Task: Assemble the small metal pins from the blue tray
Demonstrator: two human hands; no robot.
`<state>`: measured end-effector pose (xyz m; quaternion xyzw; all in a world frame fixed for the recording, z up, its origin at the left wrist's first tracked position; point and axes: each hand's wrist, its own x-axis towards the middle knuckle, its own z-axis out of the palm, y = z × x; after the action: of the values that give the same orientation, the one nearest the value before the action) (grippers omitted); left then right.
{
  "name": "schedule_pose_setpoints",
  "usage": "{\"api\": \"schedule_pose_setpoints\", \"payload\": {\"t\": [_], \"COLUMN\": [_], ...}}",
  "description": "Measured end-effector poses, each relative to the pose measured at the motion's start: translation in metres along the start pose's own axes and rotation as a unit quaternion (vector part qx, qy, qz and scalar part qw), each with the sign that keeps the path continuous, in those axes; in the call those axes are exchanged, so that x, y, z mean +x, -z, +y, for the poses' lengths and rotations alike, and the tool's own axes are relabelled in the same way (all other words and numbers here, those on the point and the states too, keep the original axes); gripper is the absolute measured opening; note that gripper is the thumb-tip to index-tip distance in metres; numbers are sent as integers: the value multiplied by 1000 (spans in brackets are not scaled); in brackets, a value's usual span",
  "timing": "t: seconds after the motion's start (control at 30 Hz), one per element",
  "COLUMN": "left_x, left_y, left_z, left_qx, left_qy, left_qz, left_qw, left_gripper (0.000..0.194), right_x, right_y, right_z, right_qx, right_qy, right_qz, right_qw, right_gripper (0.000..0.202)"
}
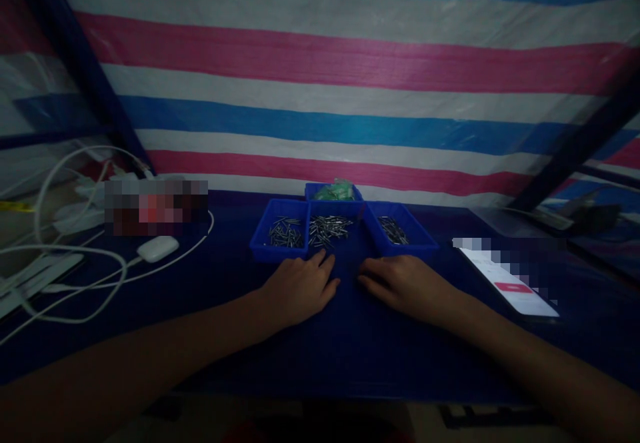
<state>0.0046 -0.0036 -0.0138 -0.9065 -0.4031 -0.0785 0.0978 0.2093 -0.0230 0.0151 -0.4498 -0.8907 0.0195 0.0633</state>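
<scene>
My left hand (301,288) rests on the blue table, fingers apart and nothing visible in it. Its fingertips lie at the near edge of a loose heap of nail-like metal pieces (327,227), too dim to tell nails from screws. Across a small gap, my right hand (410,282) rests in front of the right blue tray (423,240), its fingers loosely bent and the thumb slightly apart. No object shows in it. Similar metal pieces lie in that tray and in the left blue tray (257,243). A third blue tray (309,191) behind the heap holds a greenish plastic bag (337,190).
A phone with a lit screen (520,290) lies at the right. White cables (117,283), a small white case (158,249) and a partly blurred object (155,208) take up the left side. Striped sheeting (350,63) hangs behind the table (320,356).
</scene>
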Motion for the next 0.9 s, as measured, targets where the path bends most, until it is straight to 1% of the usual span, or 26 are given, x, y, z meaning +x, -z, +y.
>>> {"api": "schedule_pose_setpoints", "payload": {"t": [0.13, 0.27, 0.63, 0.9], "left_x": [1, 2, 4, 4], "left_y": [0, -1, 2, -2], "left_z": [-1, -1, 2, -1], "left_qx": [-8, 2, -10, -27], "left_qy": [-1, 13, 12, -8], "left_qz": [-6, -8, -33, -12], "left_qw": [1000, 1000, 999, 1000], "left_gripper": [44, 48, 50, 52], "right_x": [1, 1, 3, 2], "right_y": [-2, -3, -7, -6], "right_z": [0, 2, 2, 1], "right_qx": [18, 26, 23, 20], "right_qy": [16, 21, 12, 7], "right_qz": [-8, -10, -24, -29], "right_qw": [1000, 999, 999, 999], "right_gripper": [19, 18, 16, 14]}}
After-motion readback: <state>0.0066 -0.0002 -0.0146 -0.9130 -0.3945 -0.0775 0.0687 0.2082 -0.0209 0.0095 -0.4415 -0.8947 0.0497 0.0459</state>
